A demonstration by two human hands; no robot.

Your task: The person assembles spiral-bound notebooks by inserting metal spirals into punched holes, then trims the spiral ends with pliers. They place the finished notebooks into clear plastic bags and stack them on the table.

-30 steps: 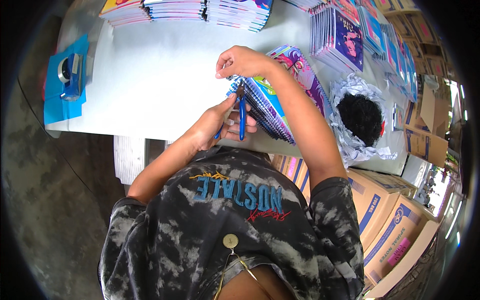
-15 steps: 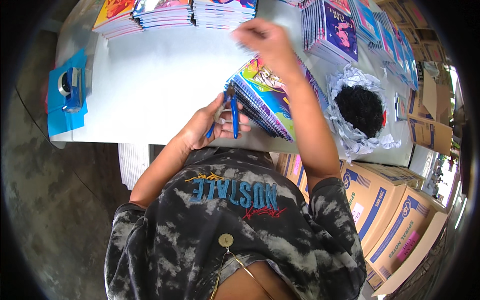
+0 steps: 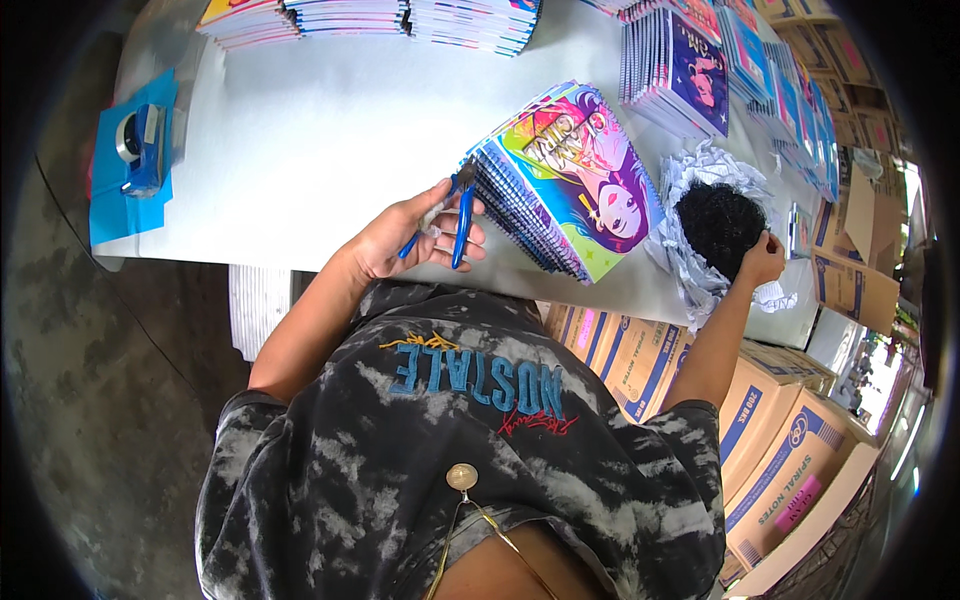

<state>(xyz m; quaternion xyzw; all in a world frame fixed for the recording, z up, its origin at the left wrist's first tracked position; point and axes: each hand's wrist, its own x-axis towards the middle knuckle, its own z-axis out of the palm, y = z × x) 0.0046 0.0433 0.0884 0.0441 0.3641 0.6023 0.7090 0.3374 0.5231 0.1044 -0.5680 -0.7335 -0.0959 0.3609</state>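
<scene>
Lying in my left hand [image 3: 405, 238] is a pair of cutting pliers [image 3: 464, 228] with blue handles, its dark jaws pointing away from me. Just right of the jaws sits a fanned stack of spiral notebooks [image 3: 575, 175] with a colourful drawn face on the top cover. My right hand [image 3: 763, 259] is at the right edge of a tangled black wiry bundle [image 3: 716, 222], fingers pinched together. What they hold, if anything, is too small to make out. Crumpled white paper [image 3: 682, 275] surrounds the bundle.
More notebook stacks line the far edge [image 3: 465, 28] and right side [image 3: 675, 75] of the white table [image 3: 300, 150]. On the left, a blue tape dispenser [image 3: 147, 150] rests on blue sheets [image 3: 125, 208]. Cardboard boxes [image 3: 790, 470] stand below the table at right.
My right hand has swung from above the notebook stack right and nearer, down to the black bundle, uncovering the top notebook's cover. My left hand still holds the pliers, barely moved.
</scene>
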